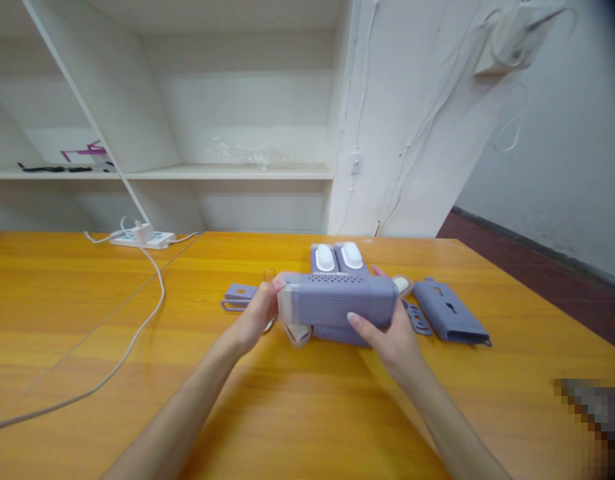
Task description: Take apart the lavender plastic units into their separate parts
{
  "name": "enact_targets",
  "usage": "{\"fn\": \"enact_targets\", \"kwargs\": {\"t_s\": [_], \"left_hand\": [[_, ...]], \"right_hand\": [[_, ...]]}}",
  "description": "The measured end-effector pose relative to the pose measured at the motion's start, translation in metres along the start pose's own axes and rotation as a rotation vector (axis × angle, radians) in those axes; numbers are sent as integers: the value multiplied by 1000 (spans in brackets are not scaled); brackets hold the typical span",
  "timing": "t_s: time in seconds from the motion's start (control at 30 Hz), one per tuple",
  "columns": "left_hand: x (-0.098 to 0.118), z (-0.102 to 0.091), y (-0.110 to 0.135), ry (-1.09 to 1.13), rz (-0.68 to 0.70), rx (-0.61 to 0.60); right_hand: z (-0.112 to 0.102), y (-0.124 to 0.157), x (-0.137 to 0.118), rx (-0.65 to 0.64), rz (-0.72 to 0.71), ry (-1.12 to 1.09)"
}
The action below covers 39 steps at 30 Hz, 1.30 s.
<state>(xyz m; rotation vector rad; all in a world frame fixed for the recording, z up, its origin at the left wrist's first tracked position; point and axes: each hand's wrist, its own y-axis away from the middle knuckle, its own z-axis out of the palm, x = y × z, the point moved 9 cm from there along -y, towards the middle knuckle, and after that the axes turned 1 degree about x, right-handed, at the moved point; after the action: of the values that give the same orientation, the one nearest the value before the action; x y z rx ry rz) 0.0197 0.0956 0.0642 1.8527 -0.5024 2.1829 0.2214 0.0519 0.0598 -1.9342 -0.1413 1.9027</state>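
Note:
Above the table, both of my hands hold a long purple plastic box (332,303) with ribbed sides, a row of small holes along its top edge and a translucent left end. My left hand (261,310) grips that left end. My right hand (389,333) is closed round the right end, thumb on the near face. Behind the box stand purple units with white oval caps (352,256), their lower part hidden. Beneath it I see another purple part and a clear-and-white piece (298,335). A flat purple bracket (239,297) lies beside my left hand.
To the right lie a purple casing (450,312) with cut-outs and a slotted purple strip (418,319). A white power strip (143,239) sits at the table's back left, its cable (152,317) crossing the left side. White shelves (227,172) stand behind. A blurred-out object is at right.

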Motion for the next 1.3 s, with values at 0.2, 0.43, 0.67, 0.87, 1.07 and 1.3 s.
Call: {"fn": "enact_targets", "kwargs": {"t_s": [0.2,0.43,0.67,0.87,1.07,1.3], "left_hand": [[-5,6,12,-320,69,248],[5,16,11,-336,180,233],[9,9,17,-401,205,408],[13,1,20,-255,240,448],[21,-21,20,-78,173,385],[24,19,31,-452,116,26]], "right_hand": [[-14,2,14,109,132,-54],[-13,2,14,21,190,-272],[-12,5,13,24,245,-323],[-15,3,6,57,218,-363],[-38,-2,10,126,259,-507],[-37,-3,16,139,313,-530]]}}
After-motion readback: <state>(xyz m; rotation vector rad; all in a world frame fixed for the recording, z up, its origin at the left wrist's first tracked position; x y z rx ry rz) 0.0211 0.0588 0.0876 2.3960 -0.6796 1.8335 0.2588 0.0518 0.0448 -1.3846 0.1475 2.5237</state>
